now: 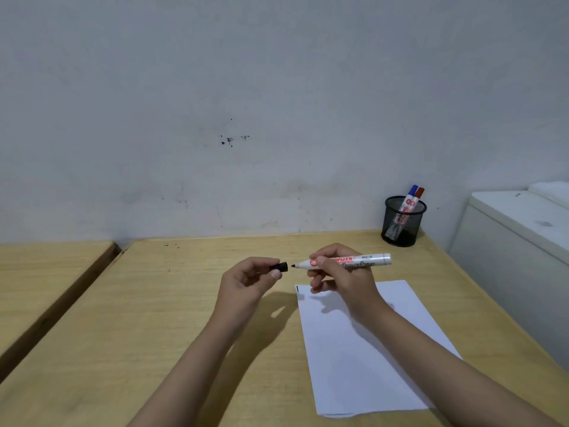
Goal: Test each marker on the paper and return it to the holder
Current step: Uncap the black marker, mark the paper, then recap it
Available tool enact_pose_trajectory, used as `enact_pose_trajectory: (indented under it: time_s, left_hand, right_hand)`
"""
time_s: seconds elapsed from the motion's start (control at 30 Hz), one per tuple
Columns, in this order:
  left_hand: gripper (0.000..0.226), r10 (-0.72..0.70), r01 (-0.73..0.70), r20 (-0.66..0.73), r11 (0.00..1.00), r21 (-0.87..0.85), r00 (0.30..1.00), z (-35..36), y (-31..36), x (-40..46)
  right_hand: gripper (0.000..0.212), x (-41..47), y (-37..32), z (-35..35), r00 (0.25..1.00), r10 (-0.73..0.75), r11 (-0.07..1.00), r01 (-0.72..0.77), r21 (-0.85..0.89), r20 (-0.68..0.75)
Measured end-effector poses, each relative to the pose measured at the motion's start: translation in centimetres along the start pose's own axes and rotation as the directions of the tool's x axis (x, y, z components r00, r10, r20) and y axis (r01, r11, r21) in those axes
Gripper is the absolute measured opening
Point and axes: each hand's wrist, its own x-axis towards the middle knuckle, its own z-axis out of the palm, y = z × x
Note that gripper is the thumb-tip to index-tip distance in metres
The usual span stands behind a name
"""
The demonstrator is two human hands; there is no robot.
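My right hand (341,280) grips a white marker (369,260) held level above the table, its bare black tip pointing left. My left hand (246,280) pinches the marker's black cap (279,267), a small gap away from the tip. Below my right hand lies a white sheet of paper (363,349) with one short black stroke (297,288) at its far left corner. A black mesh holder (403,221) stands at the table's far right corner against the wall. It holds a blue-capped marker (412,192) and a red-capped marker (418,194).
The light wooden table (184,318) ends at a grey wall behind. A second wooden surface (46,278) lies to the left across a narrow gap. A white cabinet-like box (517,241) stands close to the table's right edge.
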Motion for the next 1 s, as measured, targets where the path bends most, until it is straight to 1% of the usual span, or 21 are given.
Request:
enact_pose_trajectory:
  time_s: [0.17,0.33,0.4,0.47,0.53,0.57,0.63,0.73,0.8,0.87,0.93,1.0]
  left_hand:
    - [0.019,0.035,-0.034,0.062,0.999,-0.014,0.997,1.0,1.7,-1.7]
    - [0.018,0.054,-0.047,0.112,0.997,-0.065,0.992,1.8,3.2,-3.2]
    - [0.018,0.077,-0.072,0.116,0.996,-0.044,0.990,2.0,3.8,-3.6]
    - [0.016,0.109,-0.111,0.127,0.994,0.012,0.986,2.2,4.3,-3.9]
    - [0.013,0.147,-0.161,0.145,0.983,0.091,0.978,2.5,4.7,-4.2]
    - [0.011,0.167,-0.187,0.145,0.973,0.134,0.975,2.8,4.9,-4.4]
    - [0.010,0.209,-0.231,0.125,0.952,0.200,0.970,3.5,5.2,-4.8]
    - [0.006,0.311,-0.324,0.091,0.915,0.238,0.946,4.7,5.7,-5.5]
    - [0.007,0.365,-0.373,0.081,0.892,0.256,0.928,5.6,5.8,-5.7]
    - [0.008,0.388,-0.394,0.078,0.877,0.277,0.918,6.3,5.8,-5.8]
    - [0.009,0.404,-0.416,0.104,0.854,0.312,0.909,7.0,5.7,-5.8]
    - [0.013,0.411,-0.430,0.132,0.826,0.364,0.902,7.4,5.8,-5.6]
  right_hand:
    - [0.006,-1.5,-1.7,0.1,0.996,-0.031,0.998,0.036,-0.053,0.085]
    - [0.004,-3.0,-3.6,-0.2,0.988,-0.021,1.000,0.023,-0.009,0.150]
    - [0.005,-3.7,-4.2,-0.6,0.985,-0.007,1.000,0.006,0.010,0.174]
    - [0.014,-4.3,-4.7,-0.9,0.983,0.007,0.999,-0.016,0.048,0.184]
    - [0.027,-4.7,-4.9,-1.1,0.987,0.014,0.994,-0.031,0.104,0.162]
    - [0.028,-4.9,-4.9,-1.1,0.990,0.010,0.991,-0.029,0.134,0.143]
    - [0.024,-5.1,-4.9,-1.3,0.994,-0.008,0.981,-0.014,0.194,0.112]
    - [0.019,-5.4,-5.2,-1.4,0.995,-0.026,0.964,0.000,0.265,0.095]
    - [0.018,-5.6,-5.4,-1.6,0.996,-0.036,0.956,0.010,0.292,0.083]
    - [0.018,-5.7,-5.6,-2.0,0.997,-0.046,0.956,0.024,0.293,0.069]
    - [0.018,-5.8,-5.5,-2.4,0.999,-0.030,0.951,0.016,0.309,0.040]
    - [0.020,-6.0,-5.3,-2.6,0.999,0.043,0.937,-0.049,0.345,0.026]
